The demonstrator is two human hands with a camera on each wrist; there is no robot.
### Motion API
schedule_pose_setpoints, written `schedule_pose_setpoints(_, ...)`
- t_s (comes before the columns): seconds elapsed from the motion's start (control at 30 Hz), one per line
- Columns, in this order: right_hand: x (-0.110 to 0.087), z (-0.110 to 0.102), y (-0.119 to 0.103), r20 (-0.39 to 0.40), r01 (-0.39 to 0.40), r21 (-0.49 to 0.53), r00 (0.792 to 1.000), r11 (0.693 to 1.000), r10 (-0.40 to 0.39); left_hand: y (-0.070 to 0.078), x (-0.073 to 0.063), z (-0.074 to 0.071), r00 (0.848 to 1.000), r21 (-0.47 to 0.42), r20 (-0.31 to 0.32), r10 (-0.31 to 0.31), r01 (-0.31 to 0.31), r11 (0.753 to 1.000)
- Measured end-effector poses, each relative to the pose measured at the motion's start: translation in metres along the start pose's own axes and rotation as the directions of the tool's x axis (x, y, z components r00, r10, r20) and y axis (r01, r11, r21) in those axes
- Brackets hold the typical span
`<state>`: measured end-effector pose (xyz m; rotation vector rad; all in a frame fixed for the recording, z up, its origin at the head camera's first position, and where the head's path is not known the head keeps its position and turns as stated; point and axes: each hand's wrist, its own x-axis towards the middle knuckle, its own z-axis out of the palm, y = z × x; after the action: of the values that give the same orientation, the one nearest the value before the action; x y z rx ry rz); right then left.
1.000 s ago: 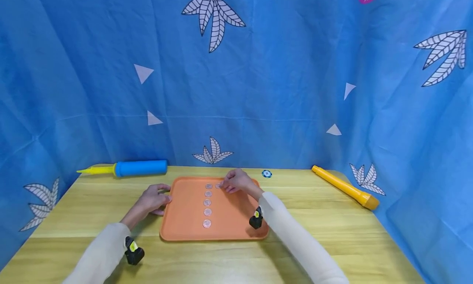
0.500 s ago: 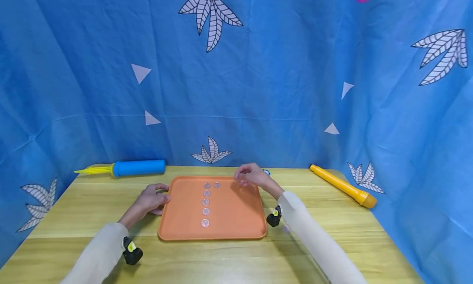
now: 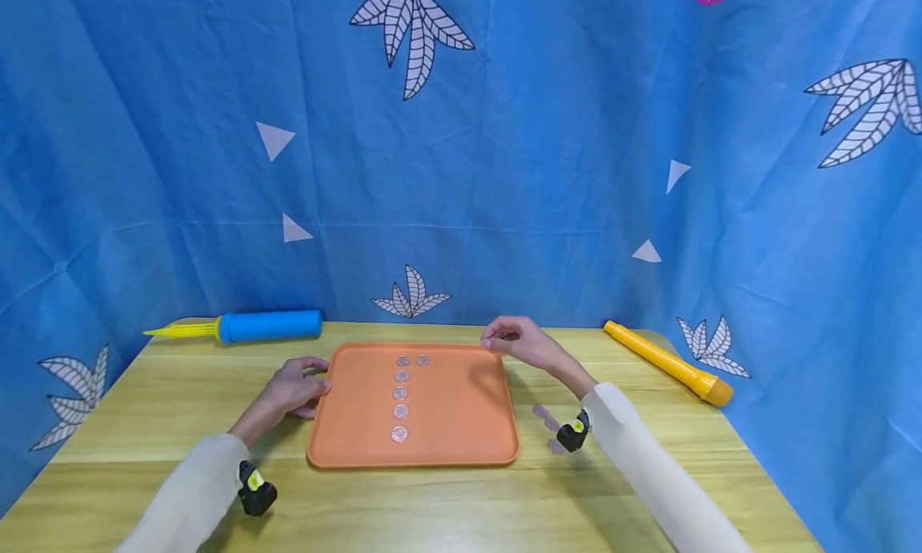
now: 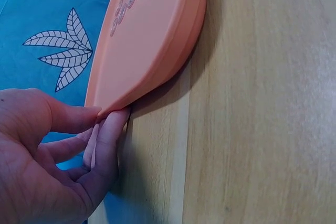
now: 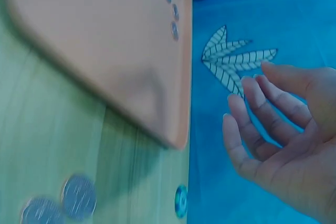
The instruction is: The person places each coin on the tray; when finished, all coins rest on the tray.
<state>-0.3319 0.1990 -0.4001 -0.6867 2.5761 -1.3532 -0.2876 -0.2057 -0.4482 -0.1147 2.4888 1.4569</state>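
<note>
An orange tray lies on the table, bearing a column of silver coins with one more coin to the right of its far end. My left hand pinches the tray's left rim between thumb and fingers, which the left wrist view shows close up. Over the far right corner of the tray hovers my right hand, its fingers loosely curled and nothing between them in the right wrist view. Several loose coins lie right of the tray, near the right wrist.
At the back left lies a blue pump with a yellow end. A yellow-orange microphone-shaped stick lies at the right. A poker chip sits on the table behind the tray's right side. Blue patterned cloth hangs behind.
My right hand has left the coin in the tray's top row and moved right to the far corner, uncovering that coin and the loose ones. My left hand stays on the rim.
</note>
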Motion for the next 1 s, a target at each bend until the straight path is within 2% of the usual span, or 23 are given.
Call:
schedule_pose_setpoints(0.2, -0.018, -0.015, 0.018, -0.019, 0.039, -0.037, 0.999, 0.999, -0.039, 0.001, 0.001, 0.000, 1.000, -0.012, 0.001, 0.001, -0.001, 1.000)
schedule_pose_setpoints(0.43, -0.044, -0.027, 0.033, -0.007, 0.000, 0.011, 1.000, 1.000, 0.000, 0.005, 0.002, 0.001, 1.000, 0.006, 0.005, -0.009, 0.009, 1.000)
schedule_pose_setpoints(0.53, -0.052, -0.031, 0.038, -0.002, 0.009, 0.022, 1.000, 1.000, -0.009, 0.005, 0.002, 0.002, 1.000, 0.003, 0.005, -0.010, 0.010, 1.000)
schedule_pose_setpoints(0.7, -0.059, -0.035, 0.047, 0.045, 0.067, 0.009, 0.997, 0.998, -0.068, 0.002, 0.001, 0.002, 1.000, 0.000, 0.009, -0.009, 0.009, 1.000)
schedule_pose_setpoints(1.0, -0.071, -0.036, 0.064, 0.164, 0.053, 0.020, 0.985, 0.998, -0.056, 0.000, 0.000, 0.001, 1.000, 0.003, 0.005, -0.015, 0.015, 1.000)
